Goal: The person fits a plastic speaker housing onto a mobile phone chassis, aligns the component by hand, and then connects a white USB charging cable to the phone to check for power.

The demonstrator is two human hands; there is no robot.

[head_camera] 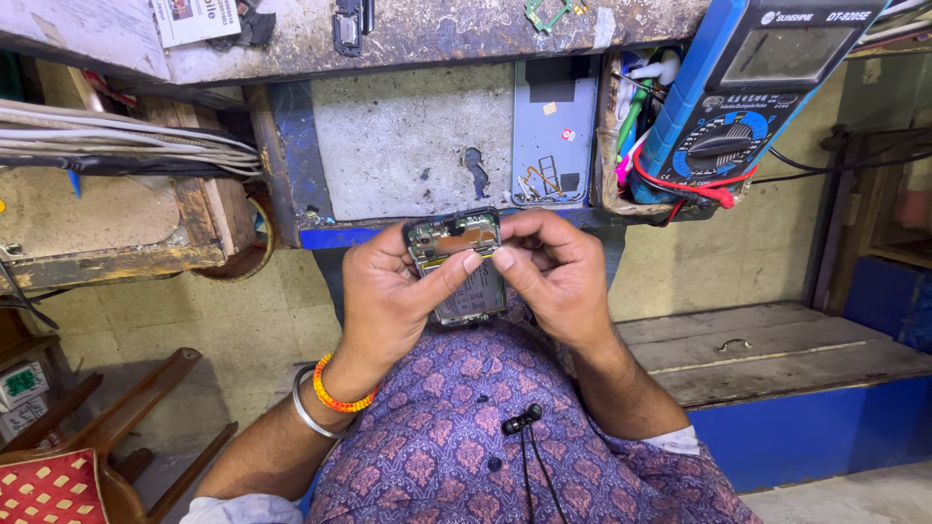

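An opened mobile phone (456,254) with its back cover off shows its circuit board and battery. My left hand (393,291) grips it from the left side, thumb lying across the board. My right hand (551,272) holds the phone's right edge, its thumb and forefinger pinched together at the board near the top. Both hands hover above my lap, in front of a patterned purple shirt (466,437). A metal bangle and an orange bead bracelet (335,398) sit on my left wrist.
A worn workbench (408,146) stands ahead, a grey phone back cover (553,136) leaning against it. A blue multimeter (748,87) with red leads rests at the upper right. Cables (116,146) run at left. A wooden bench (767,349) lies right, a wooden chair (107,437) lower left.
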